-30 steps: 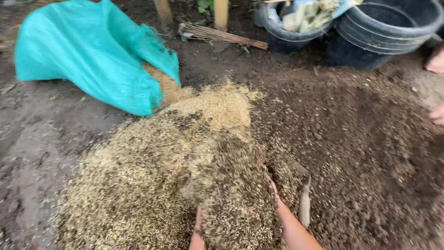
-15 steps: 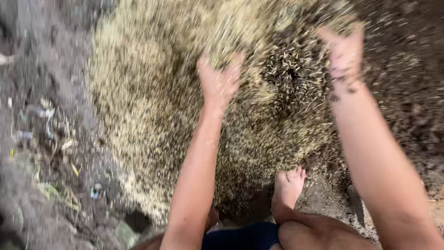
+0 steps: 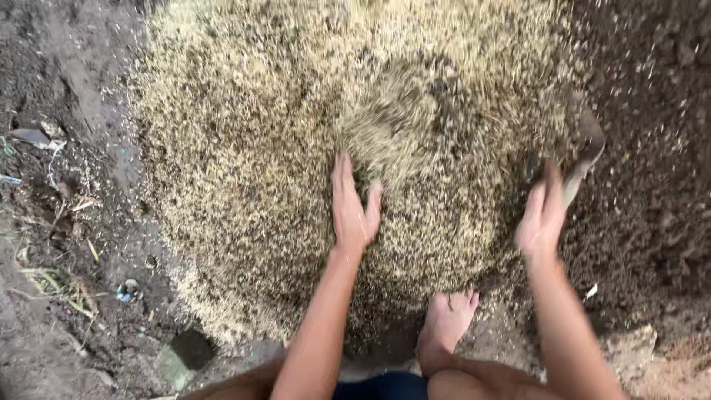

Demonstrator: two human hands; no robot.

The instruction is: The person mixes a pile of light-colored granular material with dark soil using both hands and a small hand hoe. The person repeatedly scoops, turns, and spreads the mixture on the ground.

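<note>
A wide heap of pale yellow husks (image 3: 296,126) mixed with dark soil covers the ground in front of me. My left hand (image 3: 352,204) lies flat on the heap near its middle, fingers spread, holding nothing. Farther right, my right hand (image 3: 543,215) is at the heap's right edge, fingers apart, with husks flying around it. A small trowel (image 3: 585,152) lies just beyond that hand, partly buried; whether the fingers touch it is unclear. My bare foot (image 3: 446,322) rests at the heap's near edge.
Dark loose soil (image 3: 652,111) spreads to the right of the heap. Bare packed earth with scraps of litter and dry stems (image 3: 67,222) lies to the left. A flat stone (image 3: 629,348) sits at the lower right, a small dark block (image 3: 189,348) at the lower left.
The view tipped down from the teal sack and buckets onto the heap. Both hands pulled back toward me across the husks, scattering loose material.
</note>
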